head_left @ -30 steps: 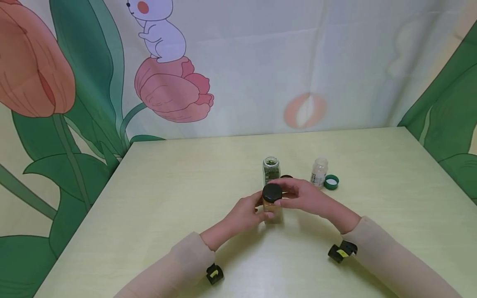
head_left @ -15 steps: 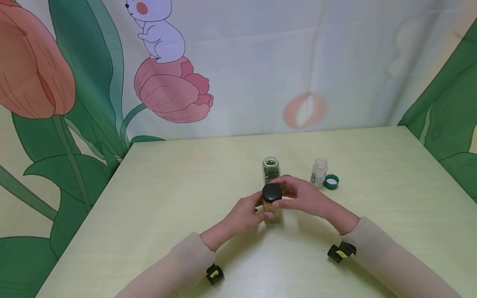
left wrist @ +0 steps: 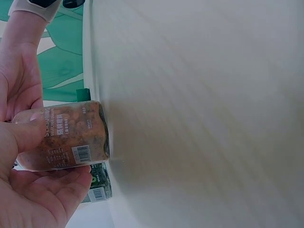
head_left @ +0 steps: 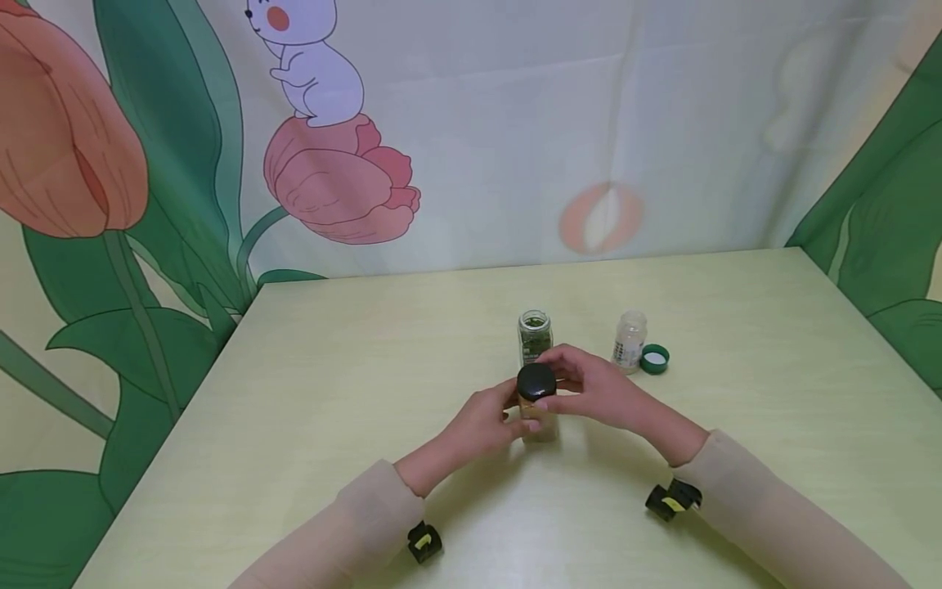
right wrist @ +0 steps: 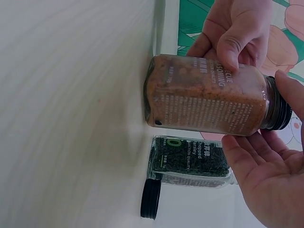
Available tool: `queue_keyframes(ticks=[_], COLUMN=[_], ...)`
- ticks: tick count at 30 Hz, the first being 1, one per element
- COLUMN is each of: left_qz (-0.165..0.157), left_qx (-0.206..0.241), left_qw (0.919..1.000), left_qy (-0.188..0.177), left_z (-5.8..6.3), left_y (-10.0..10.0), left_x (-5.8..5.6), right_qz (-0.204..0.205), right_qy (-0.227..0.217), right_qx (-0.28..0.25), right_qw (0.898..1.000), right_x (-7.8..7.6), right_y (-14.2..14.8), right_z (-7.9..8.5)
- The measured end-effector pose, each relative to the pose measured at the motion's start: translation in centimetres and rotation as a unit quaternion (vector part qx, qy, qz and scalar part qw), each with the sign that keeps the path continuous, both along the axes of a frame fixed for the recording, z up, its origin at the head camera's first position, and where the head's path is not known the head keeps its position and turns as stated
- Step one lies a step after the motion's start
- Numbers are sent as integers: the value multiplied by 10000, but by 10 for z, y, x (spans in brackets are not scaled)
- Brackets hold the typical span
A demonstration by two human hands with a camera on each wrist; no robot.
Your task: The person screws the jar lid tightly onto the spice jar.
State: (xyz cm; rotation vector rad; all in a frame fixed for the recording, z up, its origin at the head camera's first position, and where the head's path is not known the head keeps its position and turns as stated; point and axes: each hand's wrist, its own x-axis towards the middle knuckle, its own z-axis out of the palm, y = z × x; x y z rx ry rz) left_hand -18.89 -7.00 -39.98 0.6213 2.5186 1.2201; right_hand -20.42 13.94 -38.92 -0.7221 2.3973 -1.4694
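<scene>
A square glass jar of barbecue seasoning (right wrist: 204,95), filled with orange-brown powder, stands upright near the middle of the table. My left hand (head_left: 482,429) grips its body, thumb across the printed front. With thumb and fingers, my right hand (head_left: 599,388) holds the jar's black lid (head_left: 536,381), which sits on the neck. Right behind is an uncapped glass jar of chopped parsley (head_left: 535,335), partly covered by the right hand in the head view. A loose black lid (right wrist: 150,198) stands beside the parsley jar's base in the right wrist view; the right hand hides it from the head camera.
To the right stands a small clear uncapped bottle (head_left: 630,342) with a white label. Its green cap (head_left: 654,359) lies beside it, white inside up. The pale table (head_left: 353,352) ends at a printed curtain (head_left: 486,164) behind.
The right hand's fingers have shifted slightly around the lid, and they now cover the loose black lid behind. Left hand and seasoning jar stay in place.
</scene>
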Motion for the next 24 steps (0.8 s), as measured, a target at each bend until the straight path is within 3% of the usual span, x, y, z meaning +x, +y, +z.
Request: queue_keyframes(ticks=[10, 19, 24], left_qz=[-155, -272, -302], left_qx=[58, 29, 28], left_qw=[9998, 9996, 9995], left_qy=[66, 52, 60], left_z=[-2, -3, -4], left_y=[-4, -6, -6], left_x=[-5, -7, -7], right_qz=[-47, 441, 444], right_qy=[29, 169, 226], right_qx=[70, -149, -105], right_qw=[10000, 9988, 9987], right_x=[0, -3, -3], right_y=[-1, 4, 4], right_z=[1, -2, -2])
